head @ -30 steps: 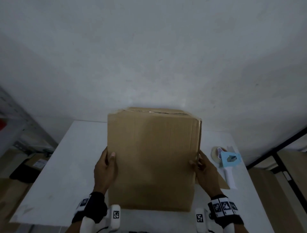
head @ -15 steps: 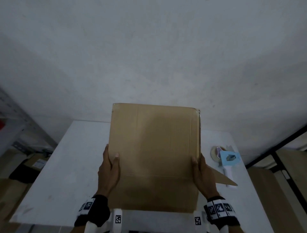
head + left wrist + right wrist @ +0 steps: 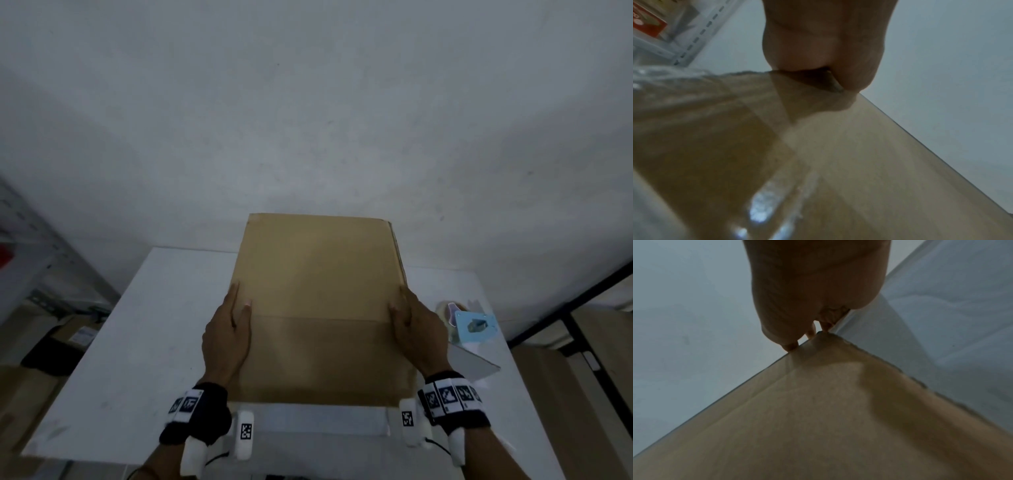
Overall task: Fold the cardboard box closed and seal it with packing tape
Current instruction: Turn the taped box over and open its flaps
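Cardboard box (image 3: 322, 308) held flattened and tilted up off the white counter (image 3: 144, 342), apparently to be opened out before any flap could be folded. Gripped at both side edges: left hand (image 3: 224, 339) with thumb over the front face and fingers behind, right hand (image 3: 419, 337) pinching the opposite edge. Just right of the right hand, tape dispenser (image 3: 474, 325), close but apart. Open counter left of the left hand; wall close beyond the box's far edge.

cardboard box (image 3: 318, 308): 1 | hands: 2 | tape dispenser (image 3: 474, 325): 1 | table (image 3: 137, 342): 1
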